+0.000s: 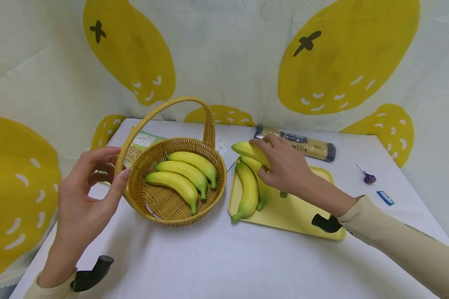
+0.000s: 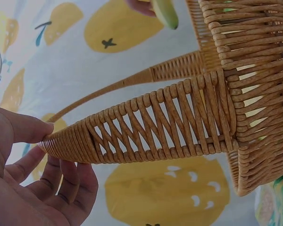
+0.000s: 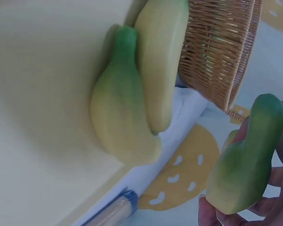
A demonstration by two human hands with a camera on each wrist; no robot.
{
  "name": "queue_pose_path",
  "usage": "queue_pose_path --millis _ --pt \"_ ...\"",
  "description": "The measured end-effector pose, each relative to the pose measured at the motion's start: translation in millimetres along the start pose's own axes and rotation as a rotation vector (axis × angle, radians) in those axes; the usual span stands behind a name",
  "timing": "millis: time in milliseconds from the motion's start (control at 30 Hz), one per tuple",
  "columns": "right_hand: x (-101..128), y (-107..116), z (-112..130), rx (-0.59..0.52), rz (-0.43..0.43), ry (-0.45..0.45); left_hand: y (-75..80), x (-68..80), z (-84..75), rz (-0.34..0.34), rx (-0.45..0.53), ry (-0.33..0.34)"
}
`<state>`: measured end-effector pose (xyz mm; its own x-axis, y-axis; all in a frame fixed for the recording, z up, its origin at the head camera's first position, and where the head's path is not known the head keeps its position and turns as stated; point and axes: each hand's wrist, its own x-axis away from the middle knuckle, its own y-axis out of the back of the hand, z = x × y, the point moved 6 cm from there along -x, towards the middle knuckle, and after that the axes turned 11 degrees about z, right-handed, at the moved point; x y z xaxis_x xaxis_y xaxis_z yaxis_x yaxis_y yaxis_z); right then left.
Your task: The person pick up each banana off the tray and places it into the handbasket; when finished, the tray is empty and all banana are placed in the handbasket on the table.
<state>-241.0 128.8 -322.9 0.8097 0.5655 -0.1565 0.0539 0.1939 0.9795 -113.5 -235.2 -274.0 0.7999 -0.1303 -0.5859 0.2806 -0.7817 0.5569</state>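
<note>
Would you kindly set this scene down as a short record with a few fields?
Left hand: left hand pinches the arched handle of the round woven wicker basket
Right hand: right hand grips one yellow-green banana, lifted above the tray
In basket: three yellow bananas
On tray: two bananas lying on the flat yellow tray
Behind tray: a long spaghetti packet
Far right: a purple lollipop

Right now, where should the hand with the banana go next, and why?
Probably left, over the basket. The right hand grips a banana above the yellow tray, three bananas already lie in the basket, and the left hand holds its handle.
</note>
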Motion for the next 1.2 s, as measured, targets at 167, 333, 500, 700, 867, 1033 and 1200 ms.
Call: queue_pose_path --millis 167,333,500,700,867,1033,1200 --pt "-7.4 2.4 13.3 0.015 0.0 0.029 0.0 0.2 2.3 0.009 0.005 0.005" --pt "-14.7 3.8 26.9 0.017 0.007 0.065 -0.6 0.1 3.3 0.012 0.003 0.006" --pt "-21.6 5.4 39.8 0.019 0.007 0.099 -1.0 0.5 3.0 0.011 -0.005 0.006" --pt "-30.5 6.0 56.3 0.032 0.014 0.136 -1.1 0.3 2.4 0.006 -0.002 0.006" --pt "-39.7 2.6 69.4 0.023 0.066 0.136 -1.4 0.4 1.0 -0.007 0.001 -0.007" --pt "-49.4 2.0 83.4 0.015 0.086 0.145 -1.3 0.6 3.0 -0.01 -0.001 -0.006" --pt "-59.0 -2.8 96.2 0.01 0.106 0.159 -1.3 0.9 4.4 -0.018 0.002 -0.009"
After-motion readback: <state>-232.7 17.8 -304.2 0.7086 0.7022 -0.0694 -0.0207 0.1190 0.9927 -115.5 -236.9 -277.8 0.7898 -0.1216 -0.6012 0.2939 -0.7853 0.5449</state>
